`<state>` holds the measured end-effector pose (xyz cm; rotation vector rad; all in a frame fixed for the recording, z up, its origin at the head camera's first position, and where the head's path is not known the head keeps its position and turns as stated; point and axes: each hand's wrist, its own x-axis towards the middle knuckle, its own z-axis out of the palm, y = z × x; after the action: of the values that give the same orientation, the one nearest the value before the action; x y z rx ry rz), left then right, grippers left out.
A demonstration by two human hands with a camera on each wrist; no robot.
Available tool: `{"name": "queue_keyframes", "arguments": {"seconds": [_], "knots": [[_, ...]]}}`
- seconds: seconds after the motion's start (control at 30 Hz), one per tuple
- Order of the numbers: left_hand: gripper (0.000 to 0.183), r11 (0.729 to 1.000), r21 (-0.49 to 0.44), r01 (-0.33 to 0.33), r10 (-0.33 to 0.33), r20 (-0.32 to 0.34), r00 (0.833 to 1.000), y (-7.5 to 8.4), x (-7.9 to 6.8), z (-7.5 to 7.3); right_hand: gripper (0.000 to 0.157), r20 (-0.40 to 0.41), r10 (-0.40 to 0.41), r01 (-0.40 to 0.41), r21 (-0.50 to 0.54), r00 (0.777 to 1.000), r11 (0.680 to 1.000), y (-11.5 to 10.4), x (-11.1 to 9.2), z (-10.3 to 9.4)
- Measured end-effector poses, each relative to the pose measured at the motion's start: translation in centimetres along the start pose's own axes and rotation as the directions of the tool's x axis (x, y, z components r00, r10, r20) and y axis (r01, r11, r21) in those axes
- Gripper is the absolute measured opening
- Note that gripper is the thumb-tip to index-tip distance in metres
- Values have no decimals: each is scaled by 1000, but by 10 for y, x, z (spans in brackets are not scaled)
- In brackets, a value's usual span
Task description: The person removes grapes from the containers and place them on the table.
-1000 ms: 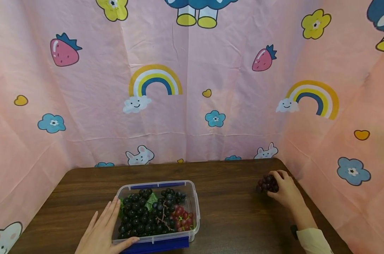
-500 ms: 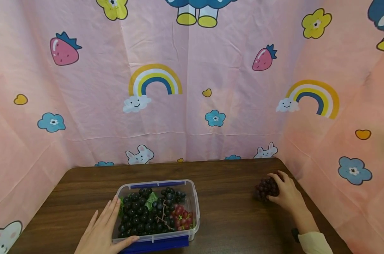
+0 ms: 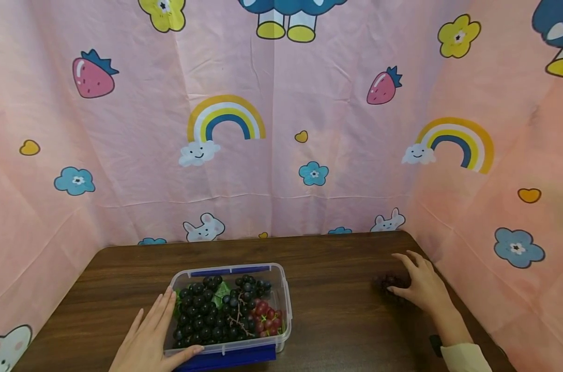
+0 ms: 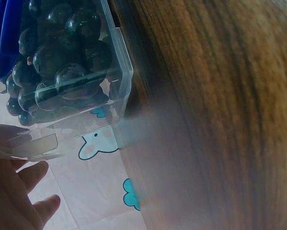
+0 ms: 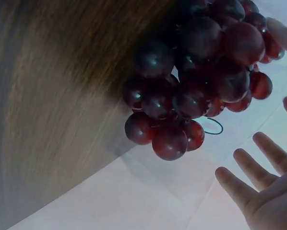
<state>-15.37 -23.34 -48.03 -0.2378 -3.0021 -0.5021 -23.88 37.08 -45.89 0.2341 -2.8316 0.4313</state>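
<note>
In the head view a clear plastic box (image 3: 230,267) with blue latches stands at the front of the table, left of centre. Inside lie black grapes (image 3: 197,312), a small bunch of red grapes (image 3: 268,321) and a green leaf (image 3: 222,293). My left hand (image 3: 143,336) rests along the box's left side, fingers straight, thumb over the front rim. At the far right, a dark red bunch of grapes (image 5: 196,81) sits on the table. My right hand (image 3: 423,287) is beside it with fingers spread away from the fruit and the thumb close against it.
The dark wooden table (image 3: 328,299) stretches between the box and the dark red bunch. A pink printed cloth (image 3: 281,201) hangs behind the table and along both sides.
The dark red bunch has come down a little towards the front of the table. My right hand's fingers have spread and let go of it. The left hand has kept its place.
</note>
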Motion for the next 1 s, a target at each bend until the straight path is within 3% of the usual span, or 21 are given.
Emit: {"name": "queue_keyframes", "arguments": {"seconds": [1.0], "knots": [[125,1000,-21,-8,8,-21,1000,0,-2,3,80,-66,-74,69,-70,995,995,-16,-21,-2]]}}
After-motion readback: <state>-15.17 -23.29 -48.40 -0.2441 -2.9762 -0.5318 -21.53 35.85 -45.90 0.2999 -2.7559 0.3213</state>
